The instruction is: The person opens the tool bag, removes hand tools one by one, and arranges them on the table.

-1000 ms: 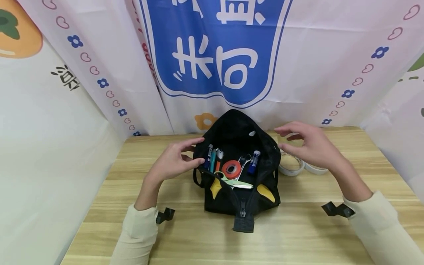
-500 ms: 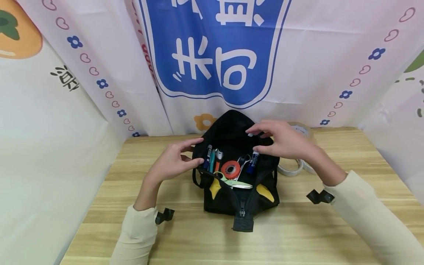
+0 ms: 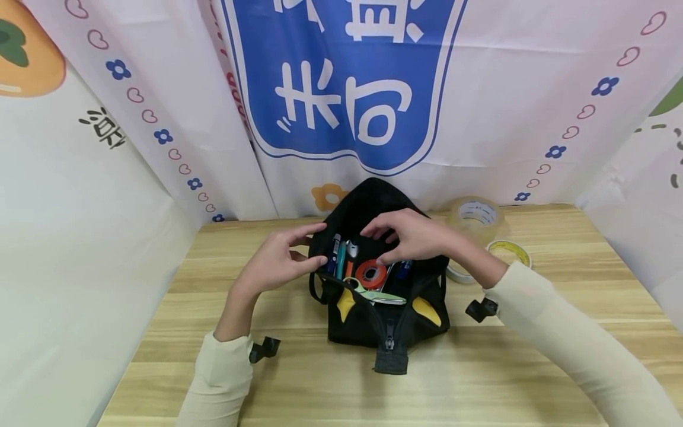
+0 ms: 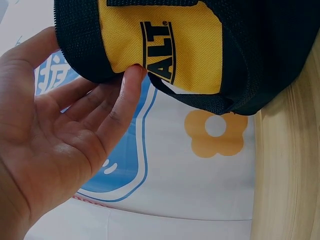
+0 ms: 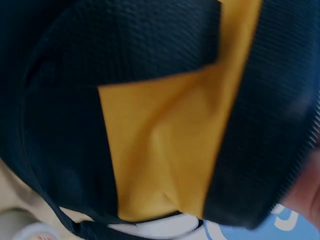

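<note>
A black tool bag (image 3: 354, 320) with yellow patches stands unzipped on the table. My left hand (image 3: 280, 255) holds the left rim of its mouth, thumb and fingers on either side; in the left wrist view, a fingertip rests against the yellow panel (image 4: 192, 50). Over the opening is my right hand (image 3: 408, 237), fingers loosely bent and holding nothing. Beneath its thumb lies a red round reel (image 3: 370, 273), beside light-green scissors (image 3: 388, 298). A blue tube (image 3: 333, 255), a teal slim tool (image 3: 341, 260) and an orange-handled tool (image 3: 350, 267) stand at the left; another blue tube (image 3: 404, 270) is partly hidden.
Behind my right forearm, a clear tape roll (image 3: 476, 218) and a narrower tape roll (image 3: 509, 250) lie on the wooden table (image 3: 267, 379). Another roll (image 3: 460, 275) is mostly covered by the arm. A printed cloth (image 3: 480, 118) hangs behind the table.
My right hand has moved left from beyond the bag's right rim to above its opening, uncovering the tape rolls. My left hand and the bag have stayed put.
</note>
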### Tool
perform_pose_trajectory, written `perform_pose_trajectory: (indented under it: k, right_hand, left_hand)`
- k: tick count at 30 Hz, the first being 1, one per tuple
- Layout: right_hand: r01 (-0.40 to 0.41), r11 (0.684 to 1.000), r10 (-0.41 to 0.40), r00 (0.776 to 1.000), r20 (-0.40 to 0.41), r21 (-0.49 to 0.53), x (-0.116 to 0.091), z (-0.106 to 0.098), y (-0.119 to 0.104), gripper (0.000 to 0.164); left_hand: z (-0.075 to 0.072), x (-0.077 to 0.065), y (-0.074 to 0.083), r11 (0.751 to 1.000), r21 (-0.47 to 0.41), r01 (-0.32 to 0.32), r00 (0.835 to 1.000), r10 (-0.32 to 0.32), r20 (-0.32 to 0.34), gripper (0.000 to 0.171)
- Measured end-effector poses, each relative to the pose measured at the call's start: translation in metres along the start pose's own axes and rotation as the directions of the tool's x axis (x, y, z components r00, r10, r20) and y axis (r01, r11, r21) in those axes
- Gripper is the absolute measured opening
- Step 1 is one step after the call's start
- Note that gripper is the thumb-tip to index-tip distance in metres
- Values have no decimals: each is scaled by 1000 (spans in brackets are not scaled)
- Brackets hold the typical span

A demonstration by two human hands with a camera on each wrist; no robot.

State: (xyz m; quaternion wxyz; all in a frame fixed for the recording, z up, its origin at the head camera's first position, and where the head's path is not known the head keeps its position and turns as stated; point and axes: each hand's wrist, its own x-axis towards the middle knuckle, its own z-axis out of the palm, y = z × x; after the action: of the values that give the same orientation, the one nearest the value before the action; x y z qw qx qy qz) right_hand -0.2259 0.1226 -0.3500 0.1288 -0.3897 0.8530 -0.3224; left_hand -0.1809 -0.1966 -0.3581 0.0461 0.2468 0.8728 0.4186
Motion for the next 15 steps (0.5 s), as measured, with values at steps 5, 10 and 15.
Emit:
perform_pose_trajectory:
  k: [5,10,15]
  right_hand:
    - [5,1000,-7,998,61,24,10,11,3,56]
    - [11,998,-18,994,106,66,18,20,8,56]
    - [22,998,-30,989,147,54,29,30,11,54]
  left_hand:
    - [0,0,1,1000,1,-1,1000,1,-1,62]
    - [0,0,1,1000,1,-4,1000,4,1,62]
    - [-1,-1,1,1000,2,-4,1000,4,6,63]
